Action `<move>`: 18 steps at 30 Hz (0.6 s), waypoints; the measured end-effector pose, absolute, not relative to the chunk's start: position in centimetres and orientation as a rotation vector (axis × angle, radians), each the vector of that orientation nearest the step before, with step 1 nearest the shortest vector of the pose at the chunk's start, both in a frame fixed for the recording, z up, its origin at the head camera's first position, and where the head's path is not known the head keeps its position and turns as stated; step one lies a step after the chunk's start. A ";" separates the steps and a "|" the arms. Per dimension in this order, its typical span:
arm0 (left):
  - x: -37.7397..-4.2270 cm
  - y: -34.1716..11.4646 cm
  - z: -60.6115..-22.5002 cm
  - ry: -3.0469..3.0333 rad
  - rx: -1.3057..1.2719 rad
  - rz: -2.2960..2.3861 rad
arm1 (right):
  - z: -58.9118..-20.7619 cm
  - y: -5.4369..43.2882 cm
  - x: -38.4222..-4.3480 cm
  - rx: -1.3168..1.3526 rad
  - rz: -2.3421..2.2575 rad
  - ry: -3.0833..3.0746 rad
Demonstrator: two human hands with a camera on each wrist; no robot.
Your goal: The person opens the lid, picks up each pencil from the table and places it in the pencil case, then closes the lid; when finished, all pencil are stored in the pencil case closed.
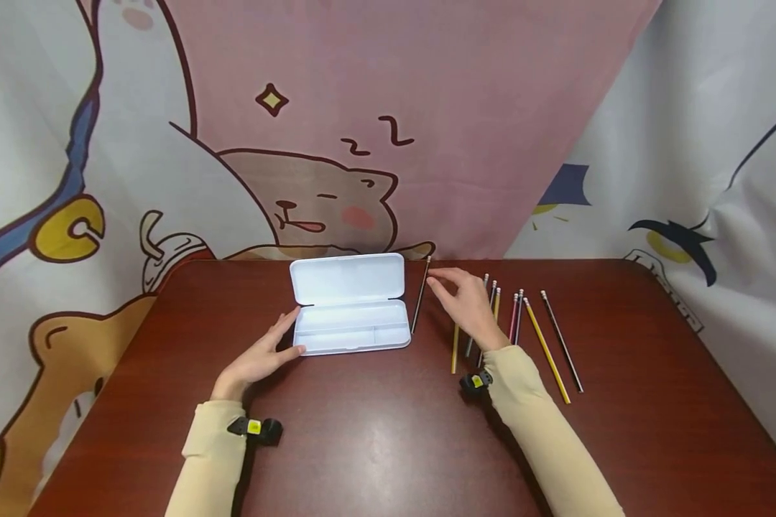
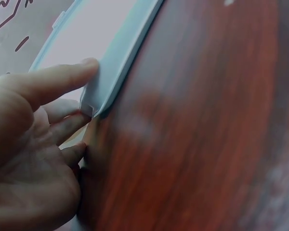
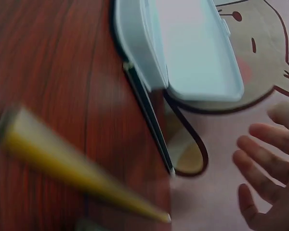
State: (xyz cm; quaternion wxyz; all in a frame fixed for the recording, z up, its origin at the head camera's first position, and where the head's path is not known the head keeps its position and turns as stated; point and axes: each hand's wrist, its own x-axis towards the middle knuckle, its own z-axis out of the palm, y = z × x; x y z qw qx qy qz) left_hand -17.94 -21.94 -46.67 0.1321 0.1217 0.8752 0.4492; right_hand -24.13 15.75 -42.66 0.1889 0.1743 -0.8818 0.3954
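Note:
A white pencil case [image 1: 352, 330] lies with its lid [image 1: 348, 280] raised at the back; its compartments hold nothing. My left hand [image 1: 259, 357] spans the case's left end, with the thumb [image 2: 70, 79] at the front corner and the other fingers by the end wall. Beside the right end of the case lies a dark pencil [image 1: 420, 298], pointing away from me. My right hand [image 1: 467, 301] is just right of its far end. In the right wrist view its fingers are spread loosely, apart from the dark pencil [image 3: 148, 115], and hold nothing.
Several pencils lie around and beyond my right forearm, among them a yellow pencil [image 1: 546, 350] and a black pencil [image 1: 562, 341]. Another yellow pencil [image 1: 455, 350] lies left of that wrist. A cartoon-printed cloth [image 1: 465, 129] hangs behind the brown table [image 1: 362, 445].

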 end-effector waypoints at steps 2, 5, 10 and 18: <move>-17.9 -21.9 -46.7 2.544 0.356 1.302 | -42.6 16.9 -23.6 0.500 1.093 -2.503; -17.9 -21.9 -46.7 2.548 0.360 1.290 | -42.4 18.7 -22.8 0.494 1.060 -2.540; -17.8 -21.9 -46.6 2.550 0.346 1.284 | -42.4 21.4 -21.7 0.482 0.977 -2.610; -17.8 -22.0 -46.6 2.555 0.332 1.275 | -42.6 24.8 -20.0 0.521 0.855 -2.651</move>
